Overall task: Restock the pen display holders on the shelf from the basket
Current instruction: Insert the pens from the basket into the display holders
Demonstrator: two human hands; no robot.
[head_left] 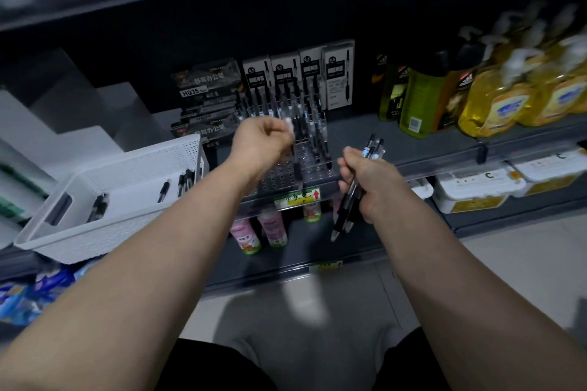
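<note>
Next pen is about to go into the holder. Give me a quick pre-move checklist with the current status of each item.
1. Left hand pinches one pen: ok.
2. Pen hangs roughly upright over the display holder: ok, though blurred.
3. Empty holes in the holder's front rows: ok.
4. Pen tip lined up with one hole: cannot tell.
5. Right hand grips the spare pens: ok.
6. Basket holds loose pens: ok.
</note>
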